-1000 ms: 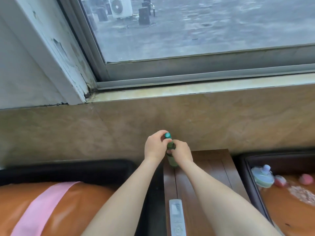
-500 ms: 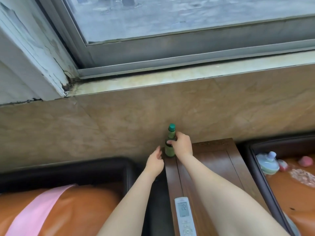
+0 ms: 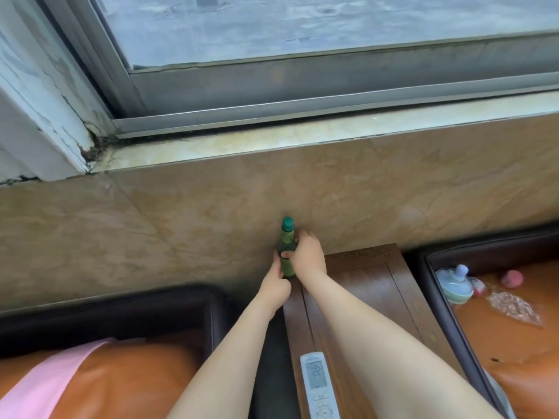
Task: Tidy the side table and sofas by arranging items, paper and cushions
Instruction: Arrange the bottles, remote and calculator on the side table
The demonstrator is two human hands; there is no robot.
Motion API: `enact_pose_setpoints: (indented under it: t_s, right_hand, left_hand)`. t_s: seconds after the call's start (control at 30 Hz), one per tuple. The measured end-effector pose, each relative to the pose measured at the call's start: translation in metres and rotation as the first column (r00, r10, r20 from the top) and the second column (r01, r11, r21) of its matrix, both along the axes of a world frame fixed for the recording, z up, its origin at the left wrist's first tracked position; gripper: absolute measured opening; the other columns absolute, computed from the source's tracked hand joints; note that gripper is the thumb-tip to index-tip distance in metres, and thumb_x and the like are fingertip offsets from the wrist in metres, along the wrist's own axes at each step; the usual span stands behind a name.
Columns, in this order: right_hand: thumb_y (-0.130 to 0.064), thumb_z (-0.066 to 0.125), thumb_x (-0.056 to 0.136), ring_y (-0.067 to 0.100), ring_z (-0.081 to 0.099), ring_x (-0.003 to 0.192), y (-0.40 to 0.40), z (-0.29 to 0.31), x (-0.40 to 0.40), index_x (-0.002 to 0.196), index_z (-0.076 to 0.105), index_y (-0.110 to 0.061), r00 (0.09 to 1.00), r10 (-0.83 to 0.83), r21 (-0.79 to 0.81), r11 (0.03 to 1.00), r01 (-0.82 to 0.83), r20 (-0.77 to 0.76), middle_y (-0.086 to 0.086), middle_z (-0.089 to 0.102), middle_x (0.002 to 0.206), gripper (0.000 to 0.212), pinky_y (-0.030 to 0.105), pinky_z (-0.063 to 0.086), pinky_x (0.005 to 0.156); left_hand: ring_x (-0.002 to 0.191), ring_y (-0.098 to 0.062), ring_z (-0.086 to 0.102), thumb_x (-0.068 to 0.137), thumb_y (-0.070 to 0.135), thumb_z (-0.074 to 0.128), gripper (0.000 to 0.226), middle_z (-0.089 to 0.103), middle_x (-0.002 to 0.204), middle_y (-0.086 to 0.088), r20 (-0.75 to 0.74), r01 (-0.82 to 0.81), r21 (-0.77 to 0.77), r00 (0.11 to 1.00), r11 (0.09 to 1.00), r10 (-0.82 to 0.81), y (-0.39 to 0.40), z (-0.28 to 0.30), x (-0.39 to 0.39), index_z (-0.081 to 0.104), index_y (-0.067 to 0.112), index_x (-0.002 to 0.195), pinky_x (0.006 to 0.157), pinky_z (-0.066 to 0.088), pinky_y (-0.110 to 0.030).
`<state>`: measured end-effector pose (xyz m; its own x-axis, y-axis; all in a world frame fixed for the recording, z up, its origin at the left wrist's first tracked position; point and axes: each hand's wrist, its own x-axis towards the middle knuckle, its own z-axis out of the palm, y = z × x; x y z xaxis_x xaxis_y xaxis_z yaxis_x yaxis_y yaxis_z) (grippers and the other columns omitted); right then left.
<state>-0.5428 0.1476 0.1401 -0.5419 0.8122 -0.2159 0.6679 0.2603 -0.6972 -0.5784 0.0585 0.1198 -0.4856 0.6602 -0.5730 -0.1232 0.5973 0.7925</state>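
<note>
Both hands, right hand (image 3: pixel 307 255) and left hand (image 3: pixel 276 285), clasp the green bottle (image 3: pixel 286 249) upright at the bench (image 3: pixel 363 276) corner; next, probably release it steadily.

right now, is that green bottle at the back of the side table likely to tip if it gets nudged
Probably yes: the green bottle is tall and narrow, upright at the side table's back corner. It looks rigid and smooth, so possibly slippery. The right hand grips its middle and the left hand is at its base.
</note>
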Motion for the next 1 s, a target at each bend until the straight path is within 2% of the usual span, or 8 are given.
enact_pose_setpoints:
  t_s: [0.07,0.13,0.23,0.33,0.4,0.5,0.73,1.0]
  right_hand:
    - [-0.019,0.064,0.086,0.030,0.055,0.106,-0.004,-0.003,0.004,0.117,0.051,-0.005,0.998,0.019,0.027,0.999,-0.021,0.057,0.012,0.052,0.119,0.037,0.037,0.046,0.082]
    - [-0.022,0.056,0.091,0.029,0.053,0.109,-0.008,-0.006,0.012,0.124,0.048,-0.007,0.994,0.045,0.045,0.998,-0.050,0.101,0.011,0.051,0.123,0.037,0.037,0.045,0.083]
    - [-0.022,0.044,0.097,0.026,0.034,0.134,-0.016,-0.016,0.029,0.143,0.030,-0.007,0.956,0.120,0.156,0.974,-0.166,0.268,0.013,0.036,0.145,0.050,0.037,0.035,0.102]
    - [-0.026,0.039,0.099,0.023,0.009,0.145,-0.022,-0.022,0.049,0.149,0.012,-0.010,0.884,0.196,0.228,0.922,-0.313,0.424,0.008,0.015,0.157,0.059,0.042,0.016,0.114]
    - [-0.029,0.038,0.100,0.024,0.006,0.146,-0.024,-0.020,0.061,0.150,0.010,-0.011,0.864,0.229,0.194,0.919,-0.344,0.448,0.007,0.013,0.158,0.060,0.043,0.012,0.116]
    - [-0.030,0.034,0.101,0.023,0.005,0.146,-0.021,-0.012,0.081,0.149,0.015,-0.012,0.856,0.239,0.174,0.920,-0.350,0.458,0.006,0.016,0.157,0.055,0.044,0.009,0.116]
    - [-0.036,0.027,0.102,0.023,0.010,0.145,-0.005,0.006,0.170,0.147,0.021,-0.011,0.844,0.186,0.179,0.933,-0.312,0.503,0.005,0.025,0.153,0.052,0.043,0.011,0.116]
    - [-0.039,0.029,0.101,0.021,0.015,0.143,0.024,0.006,0.292,0.144,0.028,-0.012,0.828,0.219,0.108,0.942,-0.317,0.517,0.005,0.031,0.149,0.050,0.041,0.014,0.115]
  left_hand:
    - [0.138,-0.021,0.032,0.090,-0.008,0.039,0.084,0.028,0.154,-0.007,-0.059,0.040,-0.033,0.997,0.999,-0.042,-0.001,0.000,0.004,-0.006,0.027,0.151,0.099,0.031,-0.019]
    - [0.132,-0.021,0.040,0.092,0.002,0.045,0.084,0.033,0.151,-0.005,-0.146,0.074,-0.061,0.986,0.995,-0.083,-0.003,-0.002,0.006,-0.009,0.029,0.151,0.088,0.033,-0.017]
    - [0.143,-0.021,0.021,0.086,-0.001,0.046,0.089,0.012,0.159,-0.005,-0.291,0.169,-0.117,0.936,0.979,-0.196,-0.007,0.001,0.007,-0.011,0.022,0.151,0.106,0.030,-0.024]
    - [0.147,-0.023,-0.005,0.089,0.008,0.046,0.083,-0.008,0.160,-0.009,-0.545,0.283,-0.399,0.691,0.872,-0.475,-0.012,0.005,0.016,-0.010,0.010,0.151,0.118,0.012,-0.040]
    - [0.147,-0.026,-0.009,0.093,0.016,0.042,0.076,-0.009,0.160,-0.010,-0.592,0.260,-0.553,0.545,0.791,-0.594,-0.016,0.006,0.026,-0.007,0.010,0.151,0.119,0.005,-0.046]
    - [0.146,-0.029,-0.012,0.099,0.026,0.035,0.066,-0.007,0.160,-0.011,-0.581,0.205,-0.678,0.437,0.706,-0.686,-0.020,0.008,0.047,-0.002,0.011,0.152,0.117,-0.004,-0.051]
    - [0.146,-0.027,-0.012,0.102,0.040,0.020,0.061,-0.007,0.160,-0.008,-0.566,0.268,-0.691,0.377,0.671,-0.733,-0.010,0.028,0.119,0.000,0.012,0.153,0.117,-0.005,-0.048]
    - [0.147,-0.026,-0.009,0.102,0.040,0.025,0.061,-0.003,0.160,-0.007,-0.557,0.290,-0.659,0.432,0.694,-0.710,0.019,0.038,0.238,0.005,0.012,0.152,0.117,-0.003,-0.048]
